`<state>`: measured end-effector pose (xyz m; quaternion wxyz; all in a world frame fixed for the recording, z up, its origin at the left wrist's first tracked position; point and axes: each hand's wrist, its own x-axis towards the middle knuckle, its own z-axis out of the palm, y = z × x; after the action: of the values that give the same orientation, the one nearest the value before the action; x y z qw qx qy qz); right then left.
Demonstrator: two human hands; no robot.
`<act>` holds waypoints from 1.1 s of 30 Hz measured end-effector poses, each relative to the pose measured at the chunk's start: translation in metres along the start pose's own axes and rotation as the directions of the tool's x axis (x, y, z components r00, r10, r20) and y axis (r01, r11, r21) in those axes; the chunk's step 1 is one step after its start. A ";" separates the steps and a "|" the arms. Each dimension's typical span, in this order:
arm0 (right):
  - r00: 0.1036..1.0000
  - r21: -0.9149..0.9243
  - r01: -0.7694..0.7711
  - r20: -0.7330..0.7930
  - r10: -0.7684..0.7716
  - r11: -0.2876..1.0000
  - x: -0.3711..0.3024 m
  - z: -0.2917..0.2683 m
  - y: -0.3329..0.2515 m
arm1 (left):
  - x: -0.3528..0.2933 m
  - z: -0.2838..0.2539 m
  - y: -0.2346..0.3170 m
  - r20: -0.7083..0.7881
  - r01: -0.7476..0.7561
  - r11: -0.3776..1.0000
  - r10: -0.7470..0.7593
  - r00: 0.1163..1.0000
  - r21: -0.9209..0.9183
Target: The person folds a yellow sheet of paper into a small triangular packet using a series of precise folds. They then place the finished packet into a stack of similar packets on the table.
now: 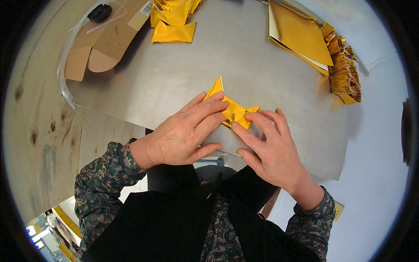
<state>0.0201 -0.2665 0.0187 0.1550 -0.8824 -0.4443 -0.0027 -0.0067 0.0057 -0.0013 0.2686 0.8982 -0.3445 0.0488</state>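
Note:
A piece of shiny gold paper point(236, 112), partly folded with pointed corners, lies near the front edge of the grey metal table. My left hand point(187, 126) rests its outstretched fingers flat over the paper's left part, hiding some of it; the thumb stands apart. On the paper's right part press the fingertips of my right hand point(275, 146), fingers slightly bent and spread, thumb off the paper. Neither hand pinches it. One corner sticks up beyond my left fingers, and another pokes out beside my right fingertips.
Folded gold paper pieces point(174, 32) stand in a row at the far left. Flat gold sheets point(301, 32) and a bundle of folded gold pieces point(345, 72) lie far right, by the wall. Brown cardboard point(111, 41) and clear plastic strips point(63, 72) lie at left. The metal table point(174, 74) ends near my lap.

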 end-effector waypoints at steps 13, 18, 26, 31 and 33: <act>1.000 -0.002 -0.001 0.024 0.002 1.000 0.001 0.000 0.001 | -0.007 0.004 0.004 0.036 0.019 0.979 -0.027 0.999 0.201; 1.000 -0.012 0.007 0.018 -0.007 1.000 0.000 0.002 0.001 | -0.009 0.004 0.012 0.060 0.034 0.959 -0.053 0.997 0.281; 1.000 -0.028 0.001 0.020 -0.001 1.000 -0.001 0.002 0.000 | -0.008 0.003 0.011 0.062 0.089 0.977 -0.103 0.993 0.196; 1.000 -0.014 0.002 0.016 -0.002 1.000 -0.002 0.004 0.001 | -0.007 0.003 0.010 0.071 0.071 0.967 -0.090 0.993 0.243; 1.000 -0.016 0.004 0.009 -0.004 1.000 -0.001 0.006 0.001 | -0.007 0.004 0.012 0.071 0.074 0.962 -0.096 0.993 0.261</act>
<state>0.0191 -0.2662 0.0131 0.1463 -0.8827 -0.4465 -0.0027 -0.0200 0.0006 -0.0013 0.1369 0.9407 -0.3071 0.0445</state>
